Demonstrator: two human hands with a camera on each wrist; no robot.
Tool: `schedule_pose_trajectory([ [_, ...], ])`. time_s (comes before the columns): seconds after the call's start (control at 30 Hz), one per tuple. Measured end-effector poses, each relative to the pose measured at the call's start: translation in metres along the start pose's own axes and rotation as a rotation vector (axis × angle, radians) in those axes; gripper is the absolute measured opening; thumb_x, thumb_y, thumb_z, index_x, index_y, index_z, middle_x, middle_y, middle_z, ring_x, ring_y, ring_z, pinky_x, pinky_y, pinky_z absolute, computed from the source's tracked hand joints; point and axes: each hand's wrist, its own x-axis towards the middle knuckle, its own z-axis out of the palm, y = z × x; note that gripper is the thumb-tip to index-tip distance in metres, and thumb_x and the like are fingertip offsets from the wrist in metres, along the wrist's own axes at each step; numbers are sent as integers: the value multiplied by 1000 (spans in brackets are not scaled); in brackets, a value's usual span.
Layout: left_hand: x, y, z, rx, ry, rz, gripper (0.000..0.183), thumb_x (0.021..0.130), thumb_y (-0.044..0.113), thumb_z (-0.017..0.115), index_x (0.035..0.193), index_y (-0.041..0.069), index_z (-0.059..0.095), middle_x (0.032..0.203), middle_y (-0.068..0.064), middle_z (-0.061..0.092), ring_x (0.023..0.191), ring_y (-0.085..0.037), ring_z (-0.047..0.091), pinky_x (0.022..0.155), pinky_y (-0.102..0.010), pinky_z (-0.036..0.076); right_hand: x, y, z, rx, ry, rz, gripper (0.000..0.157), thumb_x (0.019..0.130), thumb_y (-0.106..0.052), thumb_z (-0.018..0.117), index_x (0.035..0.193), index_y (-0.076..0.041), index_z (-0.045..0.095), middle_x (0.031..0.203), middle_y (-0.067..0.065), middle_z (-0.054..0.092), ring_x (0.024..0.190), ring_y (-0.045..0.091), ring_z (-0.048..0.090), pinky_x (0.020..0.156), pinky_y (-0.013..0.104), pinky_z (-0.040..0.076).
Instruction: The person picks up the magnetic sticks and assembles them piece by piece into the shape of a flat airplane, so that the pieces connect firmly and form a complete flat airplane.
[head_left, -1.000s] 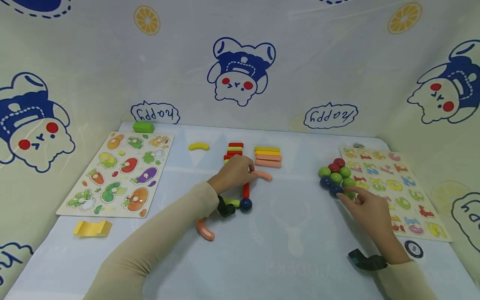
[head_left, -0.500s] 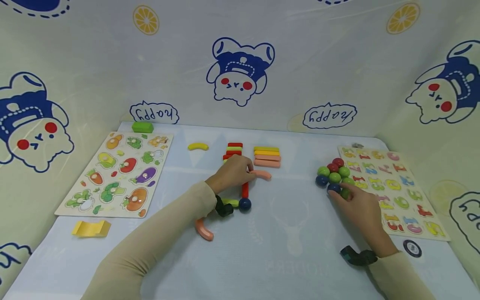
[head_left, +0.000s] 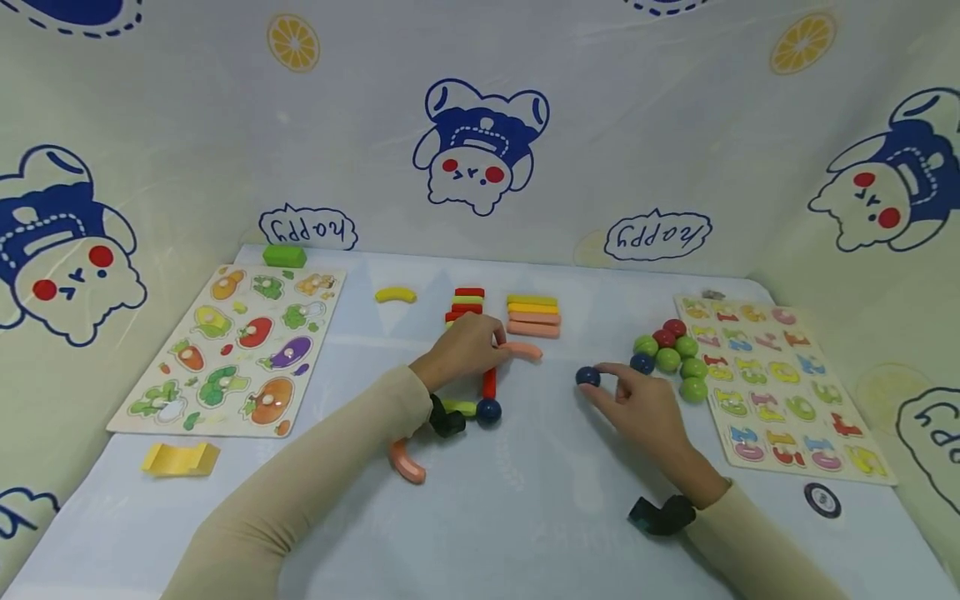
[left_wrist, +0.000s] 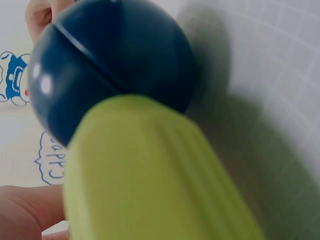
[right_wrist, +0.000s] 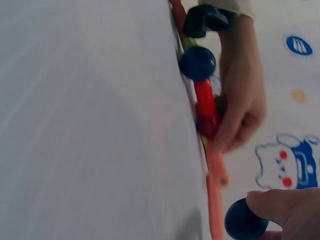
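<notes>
Between thumb and fingertips my right hand [head_left: 651,412] pinches a dark blue ball [head_left: 587,377], held over the middle right of the table. My left hand [head_left: 465,348] holds the left end of a pink curved stick [head_left: 522,351], where it meets a dark red ball [right_wrist: 206,125] and a red stick [head_left: 490,383]. That red stick runs down to another dark blue ball [head_left: 488,412], which also joins a light green stick [head_left: 460,407]. A second pink curved stick [head_left: 408,463] shows below the left wrist. The left fingertips are partly hidden in the head view.
Red, green, yellow and pink sticks [head_left: 533,316] lie stacked behind the left hand. Green, red and blue balls [head_left: 667,359] cluster beside the right picture board [head_left: 795,392]. A vegetable board [head_left: 240,350], yellow block [head_left: 180,459], green block [head_left: 284,256] and yellow curved stick [head_left: 395,294] are left.
My right hand has taken a dark blue ball from the cluster and carried it left toward the joined sticks. The left hand has stayed in place.
</notes>
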Motion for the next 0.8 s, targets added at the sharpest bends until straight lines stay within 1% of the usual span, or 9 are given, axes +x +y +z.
schedule_pose_trajectory([
  [0.1, -1, 0, 0, 11, 2, -5, 22, 85, 34, 67, 91, 14, 65, 62, 0, 55, 57, -15, 54, 51, -24, 42, 12, -12, 16, 26, -49, -32, 45, 80, -50, 68, 112, -18, 67, 52, -3, 42, 45, 15, 39, 41, 26, 28],
  [0.17, -2, -1, -1, 23, 3, 0, 22, 85, 35, 66, 91, 14, 65, 62, 0, 55, 58, -15, 54, 51, -24, 42, 20, -16, 25, 41, -57, -59, 45, 80, -52, 68, 111, -19, 67, 51, -3, 41, 44, 15, 39, 41, 26, 27],
  [0.27, -2, -1, -3, 43, 9, 4, 22, 85, 36, 66, 92, 15, 65, 62, 1, 55, 58, -14, 53, 51, -24, 42, 28, -20, 35, 67, -59, -75, 44, 80, -52, 67, 109, -20, 68, 50, -3, 41, 43, 15, 39, 41, 26, 26],
  [0.47, -2, -3, -6, 67, 10, -9, 22, 85, 39, 65, 90, 17, 66, 59, 1, 54, 57, -15, 53, 49, -25, 41, 35, -22, 42, 105, -53, -53, 43, 80, -50, 68, 110, -20, 67, 50, -2, 41, 42, 17, 40, 40, 27, 27],
  [0.57, -4, -5, -9, 65, 1, -9, 28, 85, 43, 65, 97, 18, 67, 60, 1, 54, 59, -15, 52, 51, -25, 42, 36, -21, 44, 111, -52, -44, 43, 80, -50, 68, 111, -20, 67, 50, -1, 41, 43, 17, 40, 40, 27, 27],
  [0.63, -9, -6, -14, 68, 9, 1, 30, 85, 44, 65, 101, 19, 68, 61, 2, 55, 61, -15, 53, 53, -26, 42, 36, -20, 45, 118, -52, -45, 44, 80, -51, 67, 112, -21, 66, 50, -2, 41, 43, 17, 40, 40, 27, 27],
  [0.7, -19, -6, -21, 69, 24, 21, 30, 85, 44, 65, 103, 20, 69, 63, 5, 57, 65, -14, 52, 56, -26, 43, 35, -19, 46, 129, -51, -51, 45, 80, -52, 67, 113, -21, 66, 51, -2, 41, 44, 16, 40, 41, 27, 27],
  [0.73, -25, -6, -25, 71, 31, 38, 29, 85, 43, 66, 103, 21, 69, 65, 7, 58, 67, -14, 52, 57, -26, 43, 35, -18, 46, 135, -50, -55, 45, 80, -52, 67, 114, -22, 66, 51, -2, 41, 44, 16, 40, 41, 27, 27],
  [0.8, -41, -6, -30, 69, 25, 66, 25, 85, 40, 67, 102, 23, 70, 64, 8, 57, 67, -13, 52, 56, -26, 43, 33, -16, 46, 143, -48, -62, 45, 80, -51, 67, 115, -23, 65, 51, -2, 41, 44, 16, 39, 41, 27, 28],
])
